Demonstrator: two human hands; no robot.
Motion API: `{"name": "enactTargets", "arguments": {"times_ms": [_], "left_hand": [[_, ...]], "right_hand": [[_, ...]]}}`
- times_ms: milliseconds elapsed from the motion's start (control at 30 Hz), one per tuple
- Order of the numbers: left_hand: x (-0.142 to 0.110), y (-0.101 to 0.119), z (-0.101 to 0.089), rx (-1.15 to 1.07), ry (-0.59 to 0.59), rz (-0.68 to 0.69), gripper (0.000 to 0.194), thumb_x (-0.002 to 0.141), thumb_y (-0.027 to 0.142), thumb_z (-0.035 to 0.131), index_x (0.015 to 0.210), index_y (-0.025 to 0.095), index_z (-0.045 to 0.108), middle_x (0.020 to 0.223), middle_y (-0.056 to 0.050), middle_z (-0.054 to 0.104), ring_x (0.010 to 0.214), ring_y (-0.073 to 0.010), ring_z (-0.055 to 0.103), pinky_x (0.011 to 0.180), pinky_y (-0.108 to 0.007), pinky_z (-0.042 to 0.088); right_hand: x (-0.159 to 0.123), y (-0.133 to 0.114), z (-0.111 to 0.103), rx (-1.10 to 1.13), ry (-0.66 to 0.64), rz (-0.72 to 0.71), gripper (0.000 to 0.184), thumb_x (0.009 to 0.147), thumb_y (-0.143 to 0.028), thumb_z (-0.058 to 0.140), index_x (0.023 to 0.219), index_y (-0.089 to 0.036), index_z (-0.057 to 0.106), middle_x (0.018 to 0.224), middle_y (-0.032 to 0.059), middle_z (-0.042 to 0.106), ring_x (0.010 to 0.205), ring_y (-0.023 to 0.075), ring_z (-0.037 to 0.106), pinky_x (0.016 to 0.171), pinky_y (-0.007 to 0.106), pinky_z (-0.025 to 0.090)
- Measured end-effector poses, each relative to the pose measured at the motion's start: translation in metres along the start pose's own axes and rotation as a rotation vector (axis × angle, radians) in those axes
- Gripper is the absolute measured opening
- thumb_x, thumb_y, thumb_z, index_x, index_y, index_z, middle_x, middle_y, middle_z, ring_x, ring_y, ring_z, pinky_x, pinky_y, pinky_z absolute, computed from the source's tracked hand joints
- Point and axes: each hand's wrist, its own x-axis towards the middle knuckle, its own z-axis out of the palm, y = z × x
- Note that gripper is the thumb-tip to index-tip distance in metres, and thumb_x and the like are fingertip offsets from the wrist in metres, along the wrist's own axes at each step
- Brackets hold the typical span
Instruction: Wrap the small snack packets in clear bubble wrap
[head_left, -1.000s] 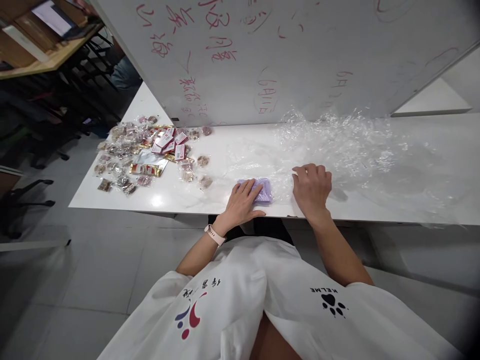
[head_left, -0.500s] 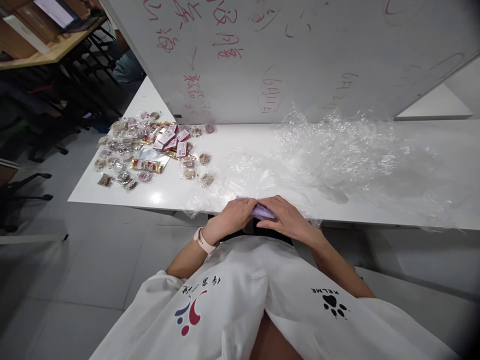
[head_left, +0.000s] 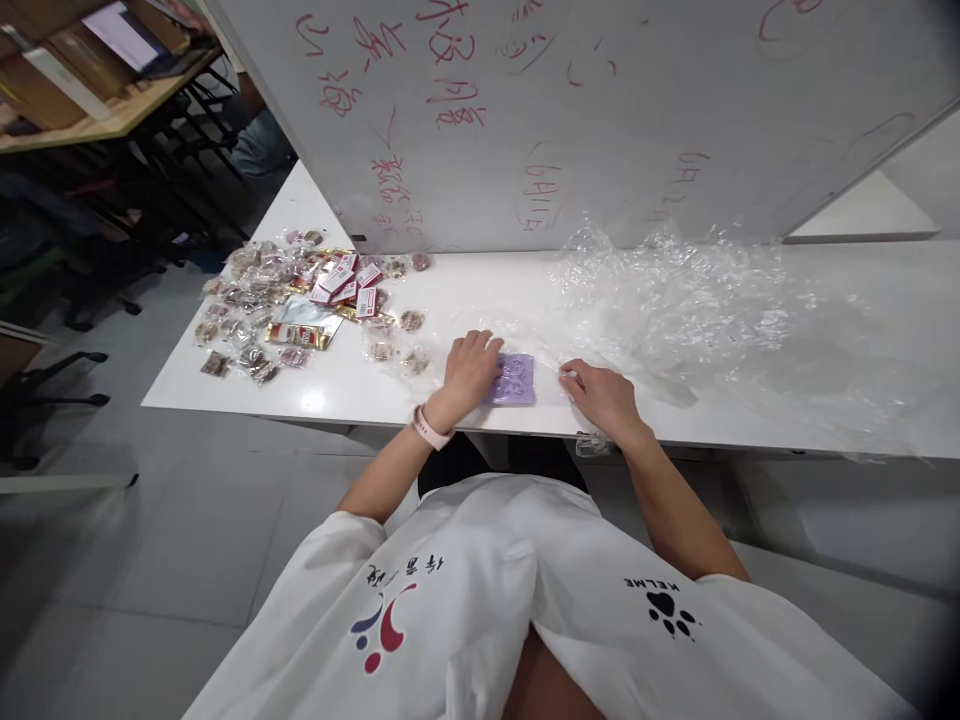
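A small flat purple packet lies on the white table near its front edge. My left hand, with a pink watch at the wrist, rests on the packet's left edge, fingers curled over it. Just right of the packet, my right hand pinches the clear plastic film that spreads across the table. A strip of that film hangs over the table's front edge below my right wrist.
A heap of small wrapped snacks and red-and-white sachets lies at the table's left end. A whiteboard with red writing stands upright along the back. Dark chairs and a wooden desk stand to the left.
Half a second ago both hands held the purple packet at the table's front edge. It now lies flat on the table, and my right hand has moved off to the film.
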Motion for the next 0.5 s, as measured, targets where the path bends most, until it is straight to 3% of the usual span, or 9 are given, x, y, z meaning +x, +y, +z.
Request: {"name": "enactTargets", "arguments": {"times_ms": [100, 167, 233, 300, 400, 433, 500], "left_hand": [[-0.027, 0.019, 0.02, -0.033, 0.038, 0.175, 0.062, 0.092, 0.044, 0.061, 0.145, 0.017, 0.044, 0.155, -0.016, 0.043, 0.146, -0.0343, 0.034, 0.118, -0.055, 0.025], [-0.04, 0.023, 0.029, -0.068, 0.021, 0.208, 0.072, 0.092, 0.052, 0.058, 0.151, 0.018, 0.036, 0.158, -0.015, 0.038, 0.149, -0.0345, 0.029, 0.12, -0.058, 0.02], [-0.048, 0.021, 0.033, -0.092, 0.024, 0.196, 0.069, 0.095, 0.05, 0.054, 0.153, 0.021, 0.033, 0.158, -0.013, 0.038, 0.149, -0.0328, 0.029, 0.121, -0.057, 0.02], [-0.052, 0.018, 0.034, -0.113, 0.028, 0.2, 0.062, 0.097, 0.046, 0.051, 0.153, 0.023, 0.035, 0.157, -0.012, 0.042, 0.148, -0.0308, 0.032, 0.121, -0.055, 0.021], [-0.057, 0.015, 0.033, -0.127, 0.028, 0.212, 0.058, 0.098, 0.041, 0.049, 0.152, 0.023, 0.036, 0.155, -0.011, 0.044, 0.148, -0.03, 0.033, 0.12, -0.054, 0.022], [-0.059, 0.015, 0.033, -0.128, 0.026, 0.212, 0.058, 0.098, 0.04, 0.049, 0.152, 0.023, 0.036, 0.155, -0.011, 0.044, 0.147, -0.03, 0.034, 0.12, -0.055, 0.023], [-0.062, 0.017, 0.033, -0.125, 0.03, 0.203, 0.058, 0.098, 0.038, 0.049, 0.152, 0.023, 0.036, 0.155, -0.012, 0.045, 0.147, -0.0303, 0.034, 0.12, -0.055, 0.023]], "right_hand": [[0.0, 0.003, -0.007, 0.017, -0.013, -0.013, 0.029, 0.095, -0.032, 0.048, 0.112, -0.023, 0.069, 0.092, 0.0056, 0.075, 0.082, 0.0219, 0.067, 0.061, 0.028, 0.035], [-0.001, 0.012, -0.021, 0.086, -0.055, -0.026, 0.026, 0.092, -0.039, 0.053, 0.104, -0.025, 0.072, 0.085, 0.0033, 0.074, 0.076, 0.02, 0.066, 0.059, 0.028, 0.035], [-0.006, 0.03, -0.042, 0.149, -0.064, 0.012, 0.028, 0.089, -0.05, 0.057, 0.093, -0.027, 0.073, 0.074, 0.0016, 0.071, 0.066, 0.0183, 0.063, 0.058, 0.029, 0.036], [-0.019, 0.055, -0.066, 0.138, 0.032, 0.128, 0.036, 0.087, -0.061, 0.057, 0.086, -0.029, 0.073, 0.068, 0.0033, 0.068, 0.061, 0.0194, 0.06, 0.057, 0.033, 0.036], [-0.049, 0.091, -0.09, 0.0, 0.316, 0.363, 0.046, 0.089, -0.069, 0.046, 0.084, -0.032, 0.071, 0.069, 0.0087, 0.067, 0.064, 0.0274, 0.06, 0.056, 0.04, 0.035], [-0.061, 0.099, -0.092, -0.032, 0.359, 0.412, 0.048, 0.09, -0.071, 0.042, 0.083, -0.033, 0.071, 0.069, 0.0097, 0.067, 0.064, 0.03, 0.06, 0.055, 0.042, 0.035], [-0.081, 0.104, -0.082, 0.018, 0.284, 0.424, 0.048, 0.089, -0.073, 0.041, 0.087, -0.034, 0.07, 0.072, 0.0098, 0.069, 0.062, 0.0314, 0.062, 0.054, 0.044, 0.038]]}}
